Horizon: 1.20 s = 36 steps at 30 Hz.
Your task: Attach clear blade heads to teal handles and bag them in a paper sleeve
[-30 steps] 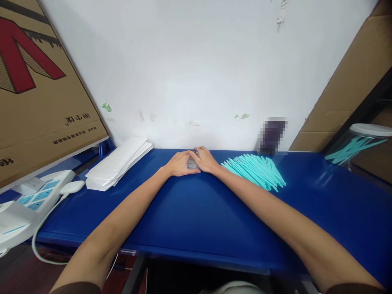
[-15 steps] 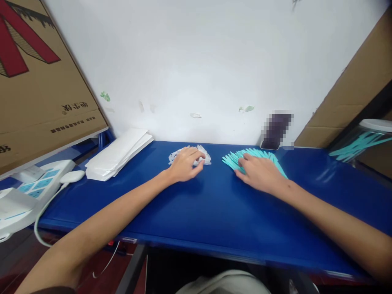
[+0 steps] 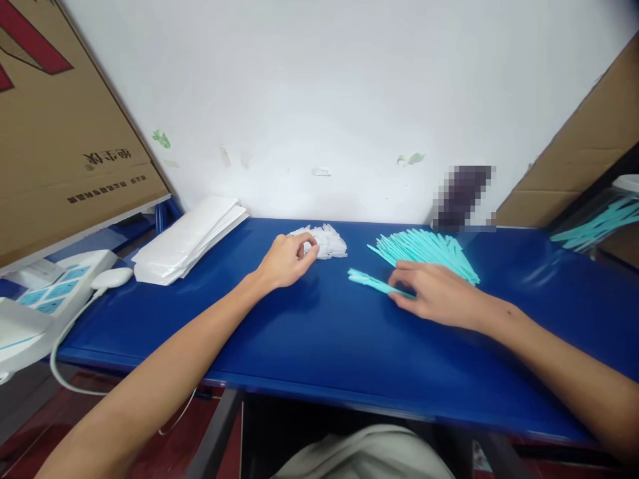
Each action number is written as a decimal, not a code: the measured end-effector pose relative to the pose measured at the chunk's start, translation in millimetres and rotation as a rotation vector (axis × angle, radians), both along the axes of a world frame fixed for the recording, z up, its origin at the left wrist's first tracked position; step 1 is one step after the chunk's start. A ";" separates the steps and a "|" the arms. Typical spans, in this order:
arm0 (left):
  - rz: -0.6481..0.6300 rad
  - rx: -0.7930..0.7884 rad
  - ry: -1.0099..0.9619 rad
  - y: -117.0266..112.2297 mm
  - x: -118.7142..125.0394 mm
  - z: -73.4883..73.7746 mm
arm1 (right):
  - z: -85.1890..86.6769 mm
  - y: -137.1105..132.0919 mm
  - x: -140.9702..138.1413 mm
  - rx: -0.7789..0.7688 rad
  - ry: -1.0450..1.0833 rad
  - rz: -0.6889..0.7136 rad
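My right hand (image 3: 424, 289) pinches a few thin turquoise sticks (image 3: 368, 279) between thumb and fingers. Their free ends point left over the blue table. Just behind that hand lies a fanned pile of the same turquoise sticks (image 3: 424, 247). On the left, my left hand (image 3: 289, 258) rests at the near left side of a heap of small translucent white pieces (image 3: 329, 241). Its index finger curls round to the thumb tip; whether a piece is between them is too small to tell.
A stack of white paper sleeves (image 3: 187, 243) lies left on the blue table (image 3: 319, 339). Beyond it are a power strip (image 3: 64, 293) with a white plug and cable, and a large cardboard box (image 3: 64, 133). A blurred-out phone (image 3: 459, 199) leans on the wall. A clear jar (image 3: 606, 216) holds more turquoise sticks.
My right hand has drawn back from the turquoise pile towards me with a few sticks. My left hand has shifted slightly left, its index finger and thumb now closer together.
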<state>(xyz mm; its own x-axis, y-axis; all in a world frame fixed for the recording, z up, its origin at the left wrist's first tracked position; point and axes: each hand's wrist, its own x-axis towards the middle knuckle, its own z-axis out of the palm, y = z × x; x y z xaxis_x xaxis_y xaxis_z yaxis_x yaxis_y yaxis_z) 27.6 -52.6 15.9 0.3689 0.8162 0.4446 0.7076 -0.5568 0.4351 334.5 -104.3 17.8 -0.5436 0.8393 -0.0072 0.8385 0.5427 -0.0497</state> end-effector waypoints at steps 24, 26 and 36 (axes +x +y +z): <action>-0.214 -0.137 0.291 -14.9 18.5 -6.7 | -5.1 -15.6 -18.8 -0.017 0.158 0.224; -0.254 -0.084 0.333 -13.8 17.8 -7.9 | -6.5 -14.0 -17.7 0.014 0.157 0.180; -0.286 -0.171 0.292 -18.5 19.9 -3.6 | -6.5 -12.2 -22.8 0.012 0.152 0.130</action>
<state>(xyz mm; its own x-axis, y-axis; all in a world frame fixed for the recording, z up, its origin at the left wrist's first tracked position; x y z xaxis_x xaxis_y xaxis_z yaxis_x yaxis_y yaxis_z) 47.6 -71.1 12.3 0.6808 0.7157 0.1556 0.6422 -0.6854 0.3432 311.7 -116.5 11.3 -0.6417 0.7612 0.0935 0.7443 0.6475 -0.1633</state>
